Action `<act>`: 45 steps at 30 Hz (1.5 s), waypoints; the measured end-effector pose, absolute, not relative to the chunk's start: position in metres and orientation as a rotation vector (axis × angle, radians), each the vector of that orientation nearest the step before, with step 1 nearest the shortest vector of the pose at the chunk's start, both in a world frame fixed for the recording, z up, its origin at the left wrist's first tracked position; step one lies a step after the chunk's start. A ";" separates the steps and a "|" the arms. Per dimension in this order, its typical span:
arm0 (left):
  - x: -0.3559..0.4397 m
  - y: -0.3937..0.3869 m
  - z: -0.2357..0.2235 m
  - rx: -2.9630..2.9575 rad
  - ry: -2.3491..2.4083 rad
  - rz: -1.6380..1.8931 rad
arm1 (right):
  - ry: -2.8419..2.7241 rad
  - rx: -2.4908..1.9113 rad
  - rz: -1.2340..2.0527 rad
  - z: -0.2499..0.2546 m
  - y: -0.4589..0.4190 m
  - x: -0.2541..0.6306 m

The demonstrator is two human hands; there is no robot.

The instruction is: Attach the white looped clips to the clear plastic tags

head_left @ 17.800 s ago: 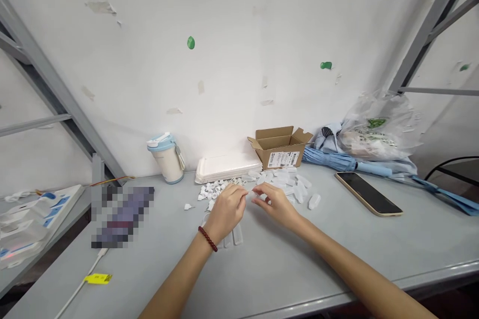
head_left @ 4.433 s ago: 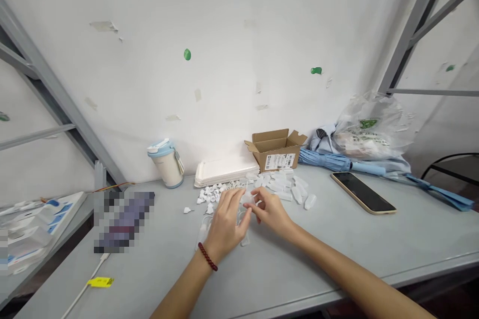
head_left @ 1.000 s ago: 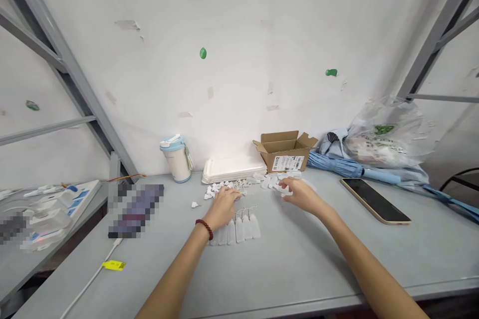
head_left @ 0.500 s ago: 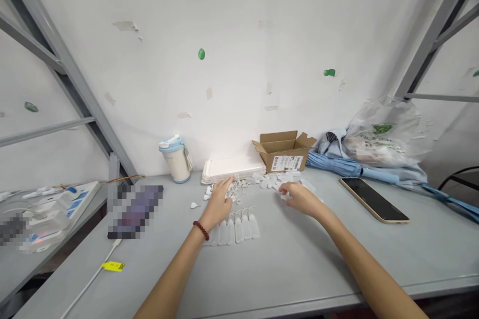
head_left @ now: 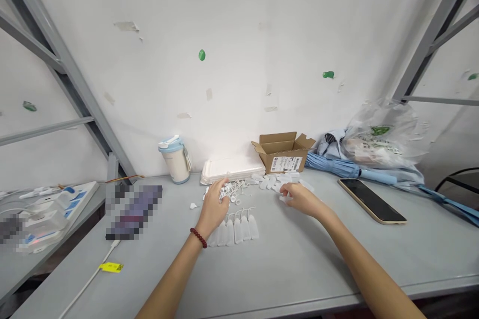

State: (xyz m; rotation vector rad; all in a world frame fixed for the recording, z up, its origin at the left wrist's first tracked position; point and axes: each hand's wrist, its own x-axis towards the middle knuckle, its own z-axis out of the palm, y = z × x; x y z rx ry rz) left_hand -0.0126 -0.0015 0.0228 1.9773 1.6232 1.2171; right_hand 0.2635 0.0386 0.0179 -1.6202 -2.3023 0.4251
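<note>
My left hand point(head_left: 213, 209), a dark red bead bracelet on its wrist, is over the left side of a pile of small white caps with thin cords point(head_left: 234, 190). Its thumb is apart from the fingers and I see nothing held. My right hand point(head_left: 301, 199) has its fingers bent together at a heap of small translucent plastic bottles point(head_left: 273, 180); a pale bottle partly shows under the fingertips. In front of the caps lies a row of several capped translucent bottles point(head_left: 238, 232), its left end partly behind my left hand.
A stack of white trays point(head_left: 232, 169) and an open cardboard box point(head_left: 285, 154) stand by the wall. Left of them is a blue-lidded cup point(head_left: 175, 159). A phone point(head_left: 372, 202), a blue umbrella point(head_left: 333, 163) and a plastic bag point(head_left: 381, 134) lie right. One loose cap point(head_left: 193, 206) lies apart.
My left hand has shifted slightly left and toward me, showing more of the caps. My right hand stays in about the same place, at the bottle heap.
</note>
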 end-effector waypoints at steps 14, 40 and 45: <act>0.009 -0.025 0.037 2.061 1.411 1.118 | -2.035 -1.101 0.571 0.014 0.021 0.218; 0.017 -0.028 0.034 2.031 1.398 1.086 | -2.154 -0.833 0.378 0.009 0.003 0.197; 0.018 -0.027 0.033 2.034 1.374 1.107 | -2.127 -0.755 0.342 0.008 0.002 0.196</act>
